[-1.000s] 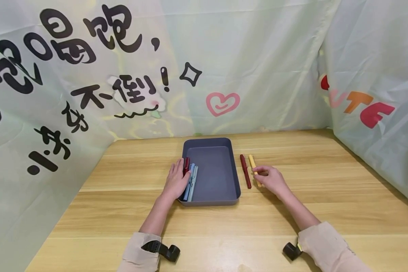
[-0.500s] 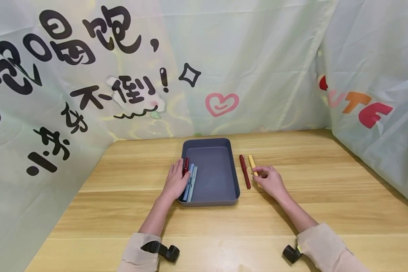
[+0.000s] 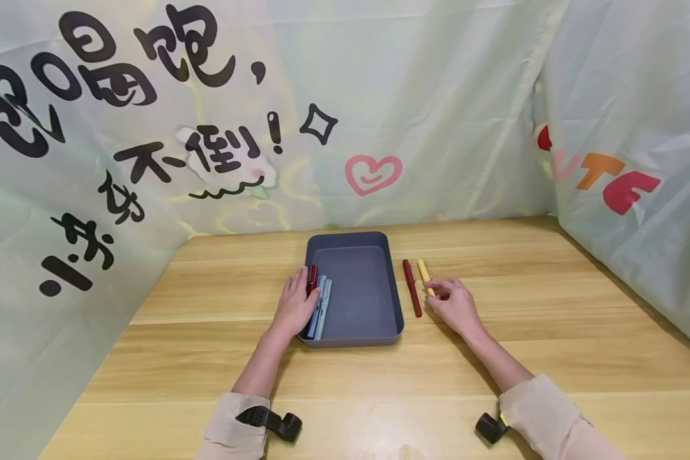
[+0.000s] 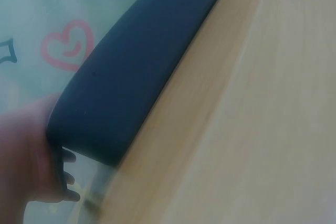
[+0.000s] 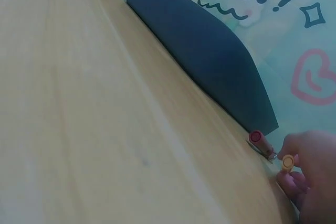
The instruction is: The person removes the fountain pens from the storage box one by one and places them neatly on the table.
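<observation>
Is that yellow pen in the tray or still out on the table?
Out. The yellow pen lies on the table right of the tray, beside the dark red pen, pinched by the right hand.

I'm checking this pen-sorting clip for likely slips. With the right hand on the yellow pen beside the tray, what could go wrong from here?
1. The dark red pen lies close beside the yellow pen; as the right hand pinches the yellow one, its fingers might knock the red one so it rolls.
2. The pinch looks to sit near one end, so the pen might tip or slip.
3. The left hand rests over the tray edge on the pens inside, and could nudge them.
</observation>
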Action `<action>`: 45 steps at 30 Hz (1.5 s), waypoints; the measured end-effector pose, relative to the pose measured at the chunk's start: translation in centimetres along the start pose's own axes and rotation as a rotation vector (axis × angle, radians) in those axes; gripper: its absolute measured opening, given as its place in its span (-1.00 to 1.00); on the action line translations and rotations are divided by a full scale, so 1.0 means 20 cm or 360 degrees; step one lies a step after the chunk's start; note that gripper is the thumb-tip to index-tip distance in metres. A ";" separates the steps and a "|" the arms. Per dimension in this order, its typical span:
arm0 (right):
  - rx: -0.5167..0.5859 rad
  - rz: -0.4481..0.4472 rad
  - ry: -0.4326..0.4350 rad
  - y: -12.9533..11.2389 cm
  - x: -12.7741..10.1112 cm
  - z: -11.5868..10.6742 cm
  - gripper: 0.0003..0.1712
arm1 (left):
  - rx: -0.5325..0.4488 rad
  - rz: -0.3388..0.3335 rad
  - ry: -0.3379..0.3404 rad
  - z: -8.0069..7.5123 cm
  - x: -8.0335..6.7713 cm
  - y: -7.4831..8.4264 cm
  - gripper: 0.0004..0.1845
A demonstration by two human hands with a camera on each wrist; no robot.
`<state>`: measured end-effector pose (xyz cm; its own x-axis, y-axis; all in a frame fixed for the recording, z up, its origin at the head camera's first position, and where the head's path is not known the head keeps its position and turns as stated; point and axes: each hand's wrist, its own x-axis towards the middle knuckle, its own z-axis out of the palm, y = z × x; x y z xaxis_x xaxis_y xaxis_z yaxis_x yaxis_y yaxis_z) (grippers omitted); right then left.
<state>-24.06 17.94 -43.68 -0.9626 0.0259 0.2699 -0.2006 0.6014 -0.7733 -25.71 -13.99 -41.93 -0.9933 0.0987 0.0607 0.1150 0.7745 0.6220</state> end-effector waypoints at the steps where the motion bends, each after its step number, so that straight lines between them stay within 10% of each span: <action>1: -0.0009 -0.0007 0.0007 0.00 0.00 0.00 -0.67 | -0.0004 0.0000 0.0000 0.00 0.00 0.00 -0.32; 45: -0.0079 -0.0017 0.0009 -0.01 -0.01 0.02 -0.68 | 0.0001 0.0009 0.0004 0.00 0.00 -0.01 -0.32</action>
<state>-23.82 17.54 -43.82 -0.9593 0.0234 0.2813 -0.2016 0.6408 -0.7408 -25.72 -14.12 -41.99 -0.9926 0.1017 0.0664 0.1209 0.7743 0.6212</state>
